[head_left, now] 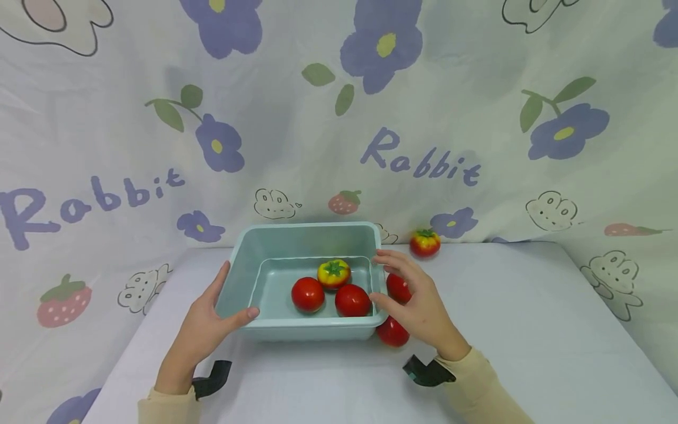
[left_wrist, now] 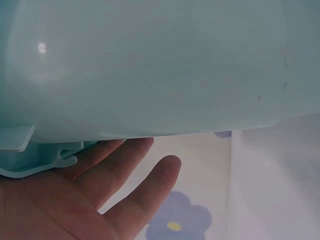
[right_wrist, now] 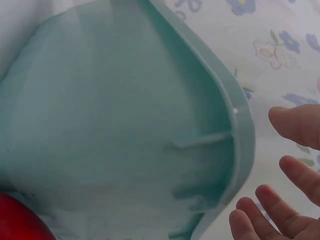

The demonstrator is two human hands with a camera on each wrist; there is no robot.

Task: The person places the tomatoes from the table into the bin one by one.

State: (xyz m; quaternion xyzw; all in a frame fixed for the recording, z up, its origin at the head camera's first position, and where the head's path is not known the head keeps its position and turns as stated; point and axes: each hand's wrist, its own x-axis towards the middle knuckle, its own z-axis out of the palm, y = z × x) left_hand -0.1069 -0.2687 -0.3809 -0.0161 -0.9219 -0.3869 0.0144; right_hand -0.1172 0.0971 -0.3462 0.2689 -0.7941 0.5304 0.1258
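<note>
A light teal plastic bin [head_left: 296, 323] holds two red tomatoes [head_left: 308, 294] and a yellow-and-red tomato [head_left: 334, 274] with a green top. My left hand [head_left: 203, 324] grips the bin's left side, its thumb over the front corner of the rim and its fingers along the outside. In the left wrist view, the palm lies against the rim. My right hand [head_left: 418, 300] is beside the bin's right rim, fingers spread; the right wrist view shows a gap between them. Two more red tomatoes [head_left: 393, 331] lie outside the bin, partly hidden by the right hand and rim.
Another yellow-and-red tomato [head_left: 425, 243] lies at the back of the white-covered table [head_left: 529, 330], right of the bin. A patterned cloth [head_left: 296, 147] hangs behind the table. Black straps or mounts [head_left: 429, 372] are at both wrists.
</note>
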